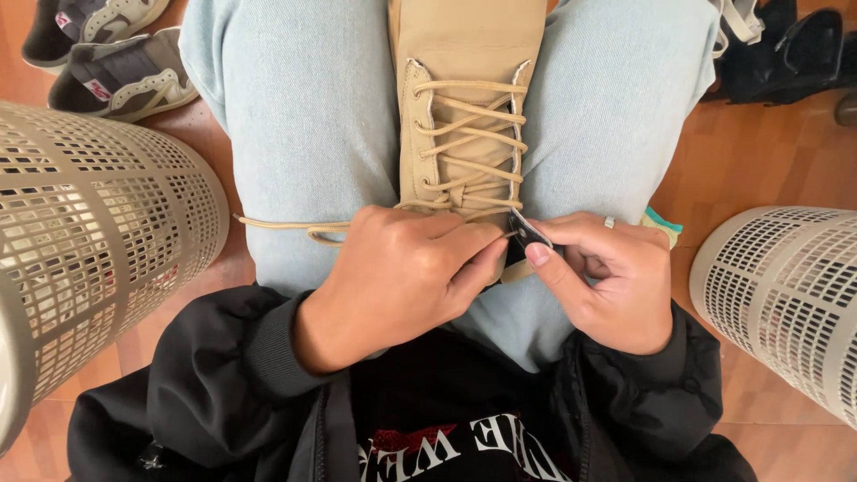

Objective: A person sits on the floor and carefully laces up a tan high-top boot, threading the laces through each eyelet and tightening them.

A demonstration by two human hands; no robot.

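A tan lace-up boot [464,107] lies between my knees, which are in light blue jeans, with its laced front facing up. My left hand [402,272] pinches the tan lace [286,225] at the boot's near end; a loose length of the lace trails left across my thigh. My right hand [607,277], with a ring on one finger, pinches a small dark flat piece [528,232] at the same spot. The fingertips of both hands meet there. What the dark piece is cannot be made out.
A beige perforated plastic basket [89,241] stands at my left and a white one [786,295] at my right. Sneakers [116,62] lie on the wooden floor at the top left. A black bag [786,54] sits at the top right.
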